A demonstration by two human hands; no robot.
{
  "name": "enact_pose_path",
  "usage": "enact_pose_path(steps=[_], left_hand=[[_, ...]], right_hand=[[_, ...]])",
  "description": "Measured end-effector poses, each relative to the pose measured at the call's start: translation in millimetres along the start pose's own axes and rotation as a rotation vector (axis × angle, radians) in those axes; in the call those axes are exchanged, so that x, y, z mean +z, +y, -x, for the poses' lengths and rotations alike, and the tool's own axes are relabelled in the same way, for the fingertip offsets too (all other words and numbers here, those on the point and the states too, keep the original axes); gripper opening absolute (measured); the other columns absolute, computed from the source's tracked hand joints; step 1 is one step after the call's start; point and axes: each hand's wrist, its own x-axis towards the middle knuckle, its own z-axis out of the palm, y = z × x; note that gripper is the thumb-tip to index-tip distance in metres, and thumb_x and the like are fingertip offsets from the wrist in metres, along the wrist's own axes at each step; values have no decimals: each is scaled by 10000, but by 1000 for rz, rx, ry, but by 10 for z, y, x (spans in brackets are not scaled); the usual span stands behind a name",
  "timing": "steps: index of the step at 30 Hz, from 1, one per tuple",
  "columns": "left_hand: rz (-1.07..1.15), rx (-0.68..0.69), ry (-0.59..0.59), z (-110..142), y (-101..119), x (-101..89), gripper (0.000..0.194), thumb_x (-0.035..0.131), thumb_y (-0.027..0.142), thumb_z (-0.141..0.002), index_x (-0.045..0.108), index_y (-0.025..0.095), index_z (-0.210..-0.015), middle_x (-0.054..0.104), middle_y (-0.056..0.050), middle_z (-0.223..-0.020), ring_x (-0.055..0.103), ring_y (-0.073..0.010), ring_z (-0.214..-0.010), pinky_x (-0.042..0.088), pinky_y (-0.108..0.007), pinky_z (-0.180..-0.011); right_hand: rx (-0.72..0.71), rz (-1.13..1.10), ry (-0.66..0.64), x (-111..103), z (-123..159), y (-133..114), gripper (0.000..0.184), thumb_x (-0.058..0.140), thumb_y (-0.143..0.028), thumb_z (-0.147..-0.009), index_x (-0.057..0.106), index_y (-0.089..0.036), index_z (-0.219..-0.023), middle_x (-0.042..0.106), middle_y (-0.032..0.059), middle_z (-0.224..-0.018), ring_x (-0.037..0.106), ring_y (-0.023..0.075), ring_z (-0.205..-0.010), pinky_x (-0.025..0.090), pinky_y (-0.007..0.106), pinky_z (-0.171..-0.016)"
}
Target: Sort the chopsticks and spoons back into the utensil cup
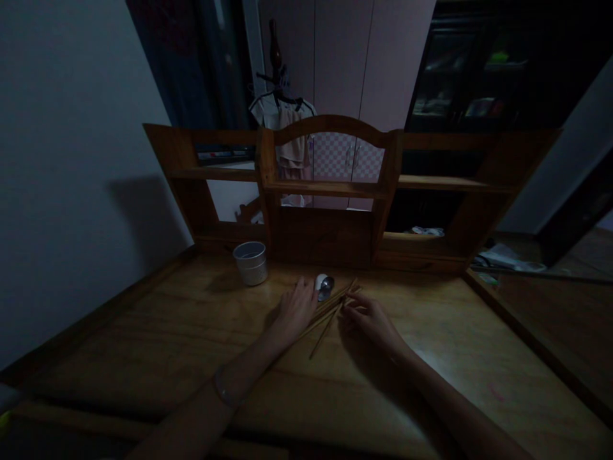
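Note:
On the wooden desk lies a loose bundle of chopsticks (326, 311), with one chopstick angled away from the others toward the near side. My left hand (297, 308) rests palm down at the left of the bundle, its fingers stretched out beside the spoons. My right hand (368, 317) has its thumb and fingers pinched at the far right ends of the chopsticks; how many it grips is too dark to tell. Just beyond the bundle are spoons (327, 285), their bowls showing and their handles partly hidden. A grey metal cup (251, 263) stands upright, back left of my left hand.
A wooden shelf unit (325, 188) runs along the back of the desk (431, 358). A wall (86, 191) borders the left side. Behind the shelf are clothes on a rack (292, 134) and a pale cabinet (335, 70). The room is dim.

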Motion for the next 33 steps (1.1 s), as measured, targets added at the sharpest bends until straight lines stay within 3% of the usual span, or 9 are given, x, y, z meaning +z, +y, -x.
enact_pose_path(steps=[7,11,18,20,23,25,28,30,33], left_hand=[[185,94,151,-34,69,-69,229,339,216,-974,549,185,-1057,483,-87,-1104,551,-186,-974,445,-307,-868],[322,125,183,-54,119,-62,235,346,176,-961,554,186,-1071,488,-73,-1101,543,-177,-1001,437,-305,-928],[488,155,229,-53,192,-89,228,369,150,-940,578,189,-1022,523,-61,-1057,550,-162,-993,440,-288,-938],[506,147,317,-45,218,-170,233,381,146,-933,576,194,-1051,525,-65,-1088,535,-168,-1042,424,-294,-961],[497,59,578,-65,195,-379,290,439,178,-917,504,197,-1199,498,-87,-1211,458,-205,-1184,341,-358,-1057],[470,-74,788,-128,78,-540,401,505,223,-893,418,177,-1282,454,-116,-1288,394,-243,-1253,269,-422,-1102],[429,-270,1012,-290,-304,-706,666,643,334,-812,305,146,-1354,363,-153,-1374,345,-279,-1292,261,-452,-1105],[409,-342,1036,-404,-651,-722,893,743,413,-711,239,136,-1394,331,-167,-1404,331,-299,-1305,256,-460,-1110],[401,-399,905,-503,-1144,-603,1095,811,494,-591,197,145,-1428,351,-178,-1405,348,-327,-1302,281,-487,-1090]], right_hand=[[122,-73,-44,4,-4,-89,403,680,-376,-779,654,-107,-1079,720,92,-906,684,171,-669,581,292,-615],[203,-199,-88,39,14,-137,482,716,-326,-763,604,-127,-1188,719,115,-972,698,174,-688,592,309,-656],[212,-190,-312,71,86,-202,485,675,-361,-798,596,-119,-1211,722,127,-972,693,163,-631,584,296,-630],[196,-154,-327,44,88,-242,464,641,-395,-812,610,-123,-1186,728,117,-921,663,148,-537,552,270,-522],[115,-124,-193,-59,55,-309,415,588,-449,-830,664,-120,-1071,695,53,-694,545,100,-401,412,199,-371],[49,-151,-52,-176,13,-339,386,568,-459,-834,693,-117,-964,584,-5,-537,449,72,-376,294,168,-337],[19,-240,128,-387,-65,-339,365,588,-454,-803,696,-115,-881,430,-52,-477,321,49,-379,186,172,-350],[28,-308,212,-515,-120,-309,368,612,-461,-770,686,-109,-849,388,-62,-484,275,44,-390,175,182,-366],[37,-365,263,-640,-195,-240,373,611,-469,-750,662,-108,-824,375,-62,-501,264,46,-401,174,190,-378]])
